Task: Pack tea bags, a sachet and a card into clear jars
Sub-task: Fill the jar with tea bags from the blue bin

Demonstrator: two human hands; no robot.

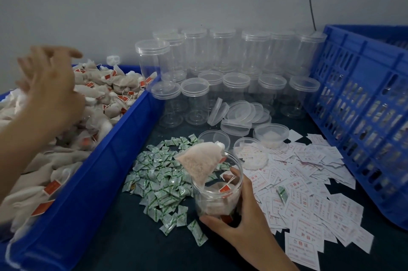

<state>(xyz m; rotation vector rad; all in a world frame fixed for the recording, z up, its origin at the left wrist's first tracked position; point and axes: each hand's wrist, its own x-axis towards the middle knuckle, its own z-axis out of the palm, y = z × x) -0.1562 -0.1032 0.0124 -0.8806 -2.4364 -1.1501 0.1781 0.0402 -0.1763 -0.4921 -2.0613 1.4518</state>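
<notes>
My right hand (240, 220) grips an open clear jar (217, 191) on the dark table. A tea bag (199, 161) sticks up out of its mouth, and others lie inside with red tags. My left hand (47, 85) hovers with spread fingers over the heap of tea bags (106, 91) in the blue bin (114, 151) at the left; I cannot see anything held in it. Green-and-white sachets (162, 179) lie piled left of the jar. White cards (309, 186) with red print are scattered to its right.
Several lidded empty jars (229, 72) stand stacked at the back against the wall. Loose lids (240, 114) and a few open jars (271, 133) lie in front of them. A blue slotted crate (362, 111) stands at the right.
</notes>
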